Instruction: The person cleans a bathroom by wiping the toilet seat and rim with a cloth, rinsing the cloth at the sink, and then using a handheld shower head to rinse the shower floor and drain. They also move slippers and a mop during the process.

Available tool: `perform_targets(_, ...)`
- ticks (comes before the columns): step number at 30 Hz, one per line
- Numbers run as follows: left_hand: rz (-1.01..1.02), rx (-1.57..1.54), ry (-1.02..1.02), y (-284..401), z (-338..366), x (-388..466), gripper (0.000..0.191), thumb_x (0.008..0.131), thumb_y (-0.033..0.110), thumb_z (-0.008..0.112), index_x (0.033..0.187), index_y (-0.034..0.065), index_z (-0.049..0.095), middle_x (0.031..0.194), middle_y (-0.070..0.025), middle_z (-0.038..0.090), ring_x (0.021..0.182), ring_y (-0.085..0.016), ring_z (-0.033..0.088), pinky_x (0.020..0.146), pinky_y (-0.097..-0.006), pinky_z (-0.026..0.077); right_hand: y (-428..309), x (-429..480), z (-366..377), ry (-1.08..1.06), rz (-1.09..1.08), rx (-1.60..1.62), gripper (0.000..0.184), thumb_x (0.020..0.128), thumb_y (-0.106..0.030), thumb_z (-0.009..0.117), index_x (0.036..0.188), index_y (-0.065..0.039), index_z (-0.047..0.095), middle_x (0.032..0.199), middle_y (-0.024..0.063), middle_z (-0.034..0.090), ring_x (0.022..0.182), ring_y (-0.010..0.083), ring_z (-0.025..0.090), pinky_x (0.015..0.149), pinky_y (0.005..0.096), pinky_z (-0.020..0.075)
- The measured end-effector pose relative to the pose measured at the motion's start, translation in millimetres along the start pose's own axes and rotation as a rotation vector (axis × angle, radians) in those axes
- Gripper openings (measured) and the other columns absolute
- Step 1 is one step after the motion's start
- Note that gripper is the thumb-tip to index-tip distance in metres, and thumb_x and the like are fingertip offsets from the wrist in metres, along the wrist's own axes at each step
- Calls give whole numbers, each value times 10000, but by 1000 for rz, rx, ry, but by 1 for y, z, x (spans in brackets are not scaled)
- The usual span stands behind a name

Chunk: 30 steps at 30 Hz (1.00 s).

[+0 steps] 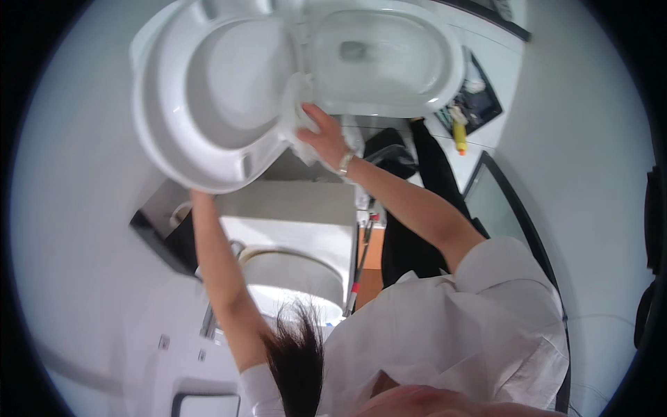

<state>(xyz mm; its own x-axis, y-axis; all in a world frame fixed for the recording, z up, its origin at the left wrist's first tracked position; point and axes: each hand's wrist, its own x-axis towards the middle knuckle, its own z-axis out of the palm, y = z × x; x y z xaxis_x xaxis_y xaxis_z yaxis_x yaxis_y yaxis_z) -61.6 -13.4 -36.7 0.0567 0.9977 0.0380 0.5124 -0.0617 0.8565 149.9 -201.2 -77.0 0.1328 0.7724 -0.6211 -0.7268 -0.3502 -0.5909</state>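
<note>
A white toilet seat and lid [156, 120] stand raised at the upper left, beside the white toilet bowl [385, 107]. My right hand [325, 135] holds a crumpled white cloth or tissue [295, 117] against the hinge side of the seat, near the bowl's rim. My left hand [202, 194] is at the lower edge of the raised seat and lid; its fingers are hidden behind them, so its grip cannot be made out. Some water shows in the bottom of the bowl.
A white washbasin [294, 271] is set in a counter between my arms. Right of the bowl, a dark tray [487, 107] on the tiled floor holds several items, with a yellow bottle [459, 136] at its edge. A dark-framed glass panel [495, 200] stands at the right.
</note>
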Motion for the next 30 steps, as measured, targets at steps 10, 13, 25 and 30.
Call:
perform_targets(10, 0, -15, 15, 13, 4, 7, 370, 961, 260, 496, 1252, 48, 410, 1189, -85, 452, 1103, -163, 486, 967, -334, 436, -11, 11, -44, -356, -165, 85, 466, 921, -290, 561, 1278, 5, 505, 1196, 129, 602, 1099, 204, 569, 985, 327, 424)
perform_targets(13, 25, 12, 35, 14, 3, 8, 356, 961, 248, 496, 1241, 42, 420, 1176, -87, 459, 1099, -159, 486, 962, -332, 438, 8, -2, -181, 21, 4, 161, 351, 965, -248, 479, 1206, -9, 570, 1223, 131, 591, 1105, 217, 569, 976, 350, 445)
perform_targets(25, 98, -97, -13, 10, -6, 29, 285, 941, 159, 512, 1181, 9, 470, 1104, -92, 485, 1035, -146, 514, 898, -314, 473, -273, 87, -226, 316, -1047, -1800, 401, 809, -195, 691, 1206, -180, 639, 1271, 58, 594, 1145, 279, 550, 940, 412, 459)
perform_targets(30, 438, 268, 113, 31, 25, 32, 237, 940, 148, 497, 1118, -8, 509, 957, -66, 532, 809, -140, 577, 729, -270, 527, -126, 236, -149, 204, -667, -2099, 301, 778, -188, 656, 1070, -122, 685, 1184, 97, 611, 1079, 303, 541, 879, 462, 437)
